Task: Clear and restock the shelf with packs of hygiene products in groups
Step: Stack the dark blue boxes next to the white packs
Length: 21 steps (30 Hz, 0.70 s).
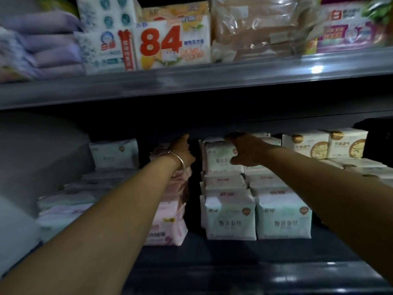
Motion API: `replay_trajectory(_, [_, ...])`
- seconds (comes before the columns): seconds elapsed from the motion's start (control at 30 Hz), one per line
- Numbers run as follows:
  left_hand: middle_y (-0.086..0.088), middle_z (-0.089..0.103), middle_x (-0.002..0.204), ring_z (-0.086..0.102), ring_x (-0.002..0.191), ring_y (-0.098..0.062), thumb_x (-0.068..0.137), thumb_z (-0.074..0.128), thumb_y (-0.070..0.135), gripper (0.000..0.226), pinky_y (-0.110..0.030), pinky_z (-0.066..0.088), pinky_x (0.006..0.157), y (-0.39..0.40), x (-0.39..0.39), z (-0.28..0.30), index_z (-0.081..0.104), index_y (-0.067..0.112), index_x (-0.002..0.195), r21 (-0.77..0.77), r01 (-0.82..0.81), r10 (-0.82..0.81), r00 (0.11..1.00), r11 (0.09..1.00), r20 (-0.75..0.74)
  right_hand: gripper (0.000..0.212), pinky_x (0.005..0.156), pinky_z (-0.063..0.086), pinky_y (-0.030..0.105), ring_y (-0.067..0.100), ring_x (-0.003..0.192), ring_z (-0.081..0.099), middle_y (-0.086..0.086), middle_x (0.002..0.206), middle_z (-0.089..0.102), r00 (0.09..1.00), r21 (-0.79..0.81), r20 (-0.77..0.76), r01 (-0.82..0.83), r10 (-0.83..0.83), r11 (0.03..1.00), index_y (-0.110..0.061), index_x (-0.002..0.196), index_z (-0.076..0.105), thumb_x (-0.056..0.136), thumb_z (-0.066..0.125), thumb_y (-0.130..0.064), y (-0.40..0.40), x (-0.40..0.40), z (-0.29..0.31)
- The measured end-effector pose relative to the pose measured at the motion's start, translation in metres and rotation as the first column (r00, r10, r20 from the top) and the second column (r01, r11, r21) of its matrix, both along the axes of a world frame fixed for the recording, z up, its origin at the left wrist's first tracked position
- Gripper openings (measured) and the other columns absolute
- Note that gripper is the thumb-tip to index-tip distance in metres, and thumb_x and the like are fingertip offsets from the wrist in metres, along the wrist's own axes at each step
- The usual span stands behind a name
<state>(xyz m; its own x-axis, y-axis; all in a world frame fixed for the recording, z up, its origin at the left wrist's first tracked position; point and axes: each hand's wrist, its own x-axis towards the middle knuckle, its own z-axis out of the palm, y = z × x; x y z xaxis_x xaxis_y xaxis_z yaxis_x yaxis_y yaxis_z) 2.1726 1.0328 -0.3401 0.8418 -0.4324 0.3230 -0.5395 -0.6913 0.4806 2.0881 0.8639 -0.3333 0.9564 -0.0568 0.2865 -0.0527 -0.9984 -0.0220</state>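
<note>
Far left: a stack of pale lilac and green packs (70,201) is lying flat on the lower shelf (234,271), with one upright mint pack (114,153) standing behind.
Left hand: the left hand (181,151), a silver bracelet (175,157) on its wrist, is reaching deep above the row of pink packs (170,222); its fingers are going out of sight in the dark, so I cannot tell whether they are holding anything.
Right hand: the right hand (244,149) is resting with spread, relaxed fingers on top of the rear pack of the mint-green packs (230,218).
Right: cream packs (325,145) are sitting at the shelf's far end.
Above: the upper shelf (191,81) is carrying a pack marked 84 (161,45).
</note>
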Motion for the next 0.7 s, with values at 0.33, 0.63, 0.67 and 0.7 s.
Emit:
replay_trajectory(0.33, [-0.019, 0.044, 0.14, 0.046, 0.126, -0.031, 0.096, 0.044, 0.009, 0.042, -0.031, 0.037, 0.101, 0.097, -0.025, -0.029, 0.041, 0.0, 0.138, 0.283, -0.187, 0.209, 0.977, 0.941, -0.051, 0.078, 0.108, 0.035, 0.034, 0.026, 0.132, 0.04, 0.007, 0.148, 0.038, 0.962, 0.192, -0.237, -0.088, 0.133, 0.977, -0.016, 0.146, 0.032, 0.083, 0.064, -0.049, 0.127, -0.017, -0.04])
replay_trajectory(0.63, [-0.021, 0.055, 0.118, 0.053, 0.1, -0.027, 0.097, 0.039, 0.007, 0.032, -0.033, 0.043, 0.087, 0.111, -0.021, -0.045, 0.05, -0.002, 0.126, 0.308, -0.169, 0.217, 0.968, 0.936, -0.128, 0.087, 0.107, 0.038, 0.034, 0.024, 0.128, 0.043, 0.007, 0.144, 0.04, 0.929, 0.222, -0.34, -0.07, 0.144, 0.973, -0.015, 0.143, 0.034, 0.073, 0.076, -0.046, 0.162, 0.002, -0.077])
replay_trajectory(0.67, [-0.019, 0.054, 0.112, 0.051, 0.098, -0.025, 0.097, 0.039, 0.007, 0.033, -0.033, 0.043, 0.087, 0.108, -0.021, -0.043, 0.05, -0.001, 0.127, 0.325, -0.154, 0.203, 0.971, 0.933, -0.124, 0.083, 0.105, 0.039, 0.033, 0.024, 0.126, 0.044, 0.007, 0.142, 0.042, 0.929, 0.226, -0.341, -0.064, 0.14, 0.972, -0.015, 0.141, 0.037, 0.074, 0.076, -0.043, 0.162, 0.005, -0.078])
replay_trajectory(0.7, [-0.015, 0.052, 0.102, 0.048, 0.094, -0.023, 0.097, 0.04, 0.007, 0.033, -0.033, 0.042, 0.085, 0.105, -0.017, -0.044, 0.049, 0.0, 0.128, 0.351, -0.148, 0.202, 0.971, 0.925, -0.125, 0.081, 0.104, 0.04, 0.032, 0.024, 0.125, 0.045, 0.006, 0.141, 0.043, 0.928, 0.231, -0.347, -0.058, 0.138, 0.971, -0.015, 0.14, 0.038, 0.075, 0.076, -0.042, 0.161, 0.007, -0.078])
